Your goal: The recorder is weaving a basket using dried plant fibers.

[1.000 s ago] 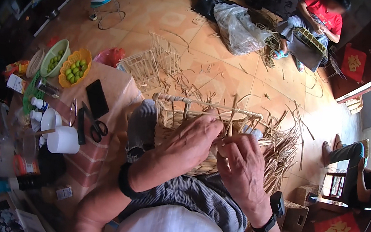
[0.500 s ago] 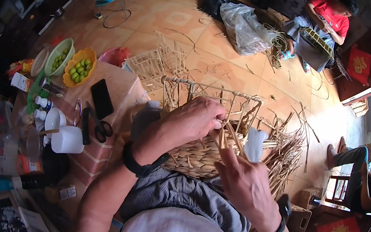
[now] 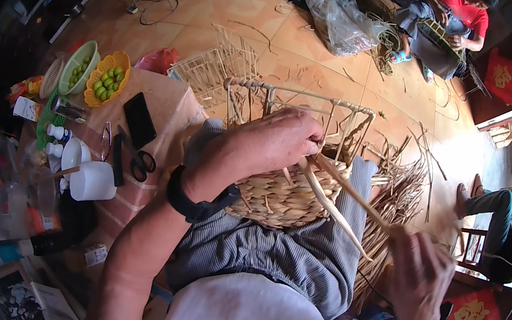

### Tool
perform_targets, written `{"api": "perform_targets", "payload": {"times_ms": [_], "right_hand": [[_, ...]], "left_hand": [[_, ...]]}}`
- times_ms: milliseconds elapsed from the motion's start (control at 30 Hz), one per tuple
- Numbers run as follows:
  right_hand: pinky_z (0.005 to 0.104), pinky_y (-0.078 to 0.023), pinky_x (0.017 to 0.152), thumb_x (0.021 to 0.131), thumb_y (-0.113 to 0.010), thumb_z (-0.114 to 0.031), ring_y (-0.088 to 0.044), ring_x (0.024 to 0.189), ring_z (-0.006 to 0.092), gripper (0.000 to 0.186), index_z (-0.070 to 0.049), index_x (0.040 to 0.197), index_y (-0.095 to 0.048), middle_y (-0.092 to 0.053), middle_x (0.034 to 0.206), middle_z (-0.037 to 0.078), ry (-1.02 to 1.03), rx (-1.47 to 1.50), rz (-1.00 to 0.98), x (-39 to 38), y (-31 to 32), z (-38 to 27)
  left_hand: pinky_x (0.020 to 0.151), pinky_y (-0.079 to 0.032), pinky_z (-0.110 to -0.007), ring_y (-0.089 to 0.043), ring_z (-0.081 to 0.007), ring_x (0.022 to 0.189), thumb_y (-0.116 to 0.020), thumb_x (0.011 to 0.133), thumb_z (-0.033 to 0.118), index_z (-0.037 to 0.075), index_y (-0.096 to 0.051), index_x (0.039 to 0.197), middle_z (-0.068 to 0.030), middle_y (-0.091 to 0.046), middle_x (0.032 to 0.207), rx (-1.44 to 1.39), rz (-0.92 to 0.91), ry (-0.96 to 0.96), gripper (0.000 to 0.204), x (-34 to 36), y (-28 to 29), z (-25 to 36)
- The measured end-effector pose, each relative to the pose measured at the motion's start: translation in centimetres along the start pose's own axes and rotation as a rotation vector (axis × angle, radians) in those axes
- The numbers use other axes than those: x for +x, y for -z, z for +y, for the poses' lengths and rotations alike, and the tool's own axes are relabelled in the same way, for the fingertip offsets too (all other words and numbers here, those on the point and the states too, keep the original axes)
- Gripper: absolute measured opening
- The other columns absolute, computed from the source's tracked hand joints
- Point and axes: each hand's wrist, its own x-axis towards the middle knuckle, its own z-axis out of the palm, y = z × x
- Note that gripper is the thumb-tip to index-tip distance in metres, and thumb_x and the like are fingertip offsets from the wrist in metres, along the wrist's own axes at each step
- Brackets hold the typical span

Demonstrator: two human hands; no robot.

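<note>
A half-woven basket (image 3: 273,198) rests on my lap, its lower wall thick with braided plant fibre. Above the weave rises its bare frame (image 3: 317,95) of thin rods. My left hand (image 3: 292,135) is closed at the top of the weave, pinching the base of a strand against the basket. Out to the right, my right hand (image 3: 416,281) is closed around the far end of a dried plant strand (image 3: 356,194), which runs taut from the left fingers. A second, paler strand (image 3: 331,206) hangs loose over the basket's side toward my thigh.
A pile of dried stalks (image 3: 391,225) lies right of my legs. At left, a table (image 3: 176,100) bears scissors (image 3: 143,165), a phone (image 3: 140,121), a white cup (image 3: 93,181) and bowls of green fruit (image 3: 107,83). Another frame (image 3: 217,66) stands ahead. A co-worker (image 3: 447,30) sits far right.
My right hand has moved away from the basket, rightward and toward me, drawing one strand out straight. The paler strand now hangs free. My left hand stays at the weave.
</note>
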Motion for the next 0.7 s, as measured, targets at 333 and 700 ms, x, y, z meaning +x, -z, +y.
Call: {"api": "perform_targets", "payload": {"times_ms": [333, 700], "right_hand": [[0.0381, -0.057, 0.083, 0.093, -0.077, -0.002, -0.072, 0.095, 0.0304, 0.017, -0.002, 0.11, -0.075, -0.075, 0.106, 0.013, -0.418, 0.708, 0.155, -0.1, -17.5, 6.0], [0.0444, -0.053, 0.061, 0.091, -0.081, -0.015, -0.069, 0.072, 0.0322, 0.028, -0.005, 0.106, -0.06, -0.065, 0.082, 0.012, -0.108, 0.682, 0.011, 2.7, -12.9, -4.4]], "left_hand": [[0.097, -0.051, -0.042, -0.066, -0.0338, 0.106, -0.059, 0.103, 0.017, -0.003, -0.065, 0.116, -0.019, -0.068, 0.107, -0.114, -0.165, 0.02, 0.025, 0.8, 1.4, 0.0], [0.093, -0.052, -0.04, -0.066, -0.0292, 0.101, -0.064, 0.1, 0.015, -0.005, -0.064, 0.114, -0.0183, -0.069, 0.105, -0.169, -0.158, 0.05, 0.024, 0.7, 1.2, -0.2]]}}
